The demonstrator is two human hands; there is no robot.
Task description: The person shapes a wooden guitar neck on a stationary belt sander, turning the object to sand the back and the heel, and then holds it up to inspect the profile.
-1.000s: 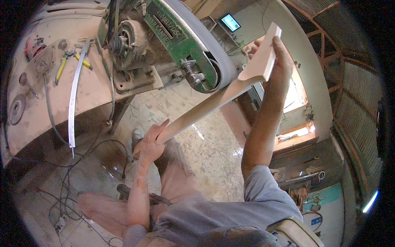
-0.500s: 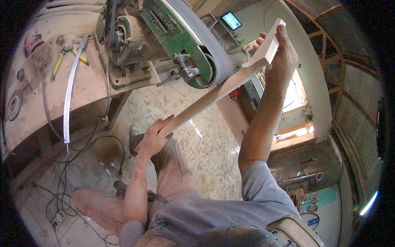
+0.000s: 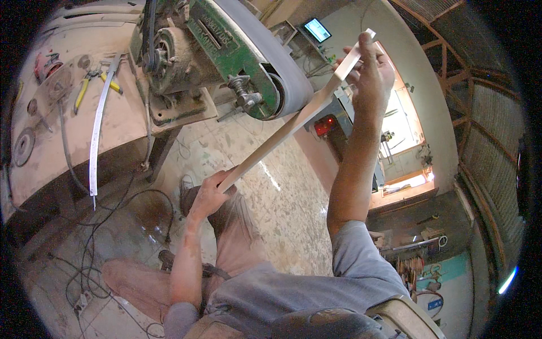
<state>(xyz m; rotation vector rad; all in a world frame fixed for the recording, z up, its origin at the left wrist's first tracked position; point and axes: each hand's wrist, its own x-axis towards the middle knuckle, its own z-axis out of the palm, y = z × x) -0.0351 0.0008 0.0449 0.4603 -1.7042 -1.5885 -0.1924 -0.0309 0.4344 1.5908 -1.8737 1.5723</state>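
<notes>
A long pale wooden piece (image 3: 285,130) with a thicker, shaped upper end slants across the middle of the head view. My left hand (image 3: 213,192) is closed around its lower end. My right hand (image 3: 372,76) grips the upper end, thumb along it. The piece runs just beside the rounded end of a green belt sander (image 3: 237,62) with a grey belt (image 3: 299,87); whether they touch I cannot tell.
A dusty bench (image 3: 51,169) holds yellow-handled pliers (image 3: 82,96), a long metal ruler (image 3: 99,147) and discs (image 3: 23,147). Cables (image 3: 90,248) lie on the floor (image 3: 282,220) at lower left. A screen (image 3: 317,29) and lit openings (image 3: 403,130) are beyond.
The wooden piece has turned, now showing a narrower face at its upper end. My right hand has shifted slightly up and, most recently, leftward; my left hand has risen a little.
</notes>
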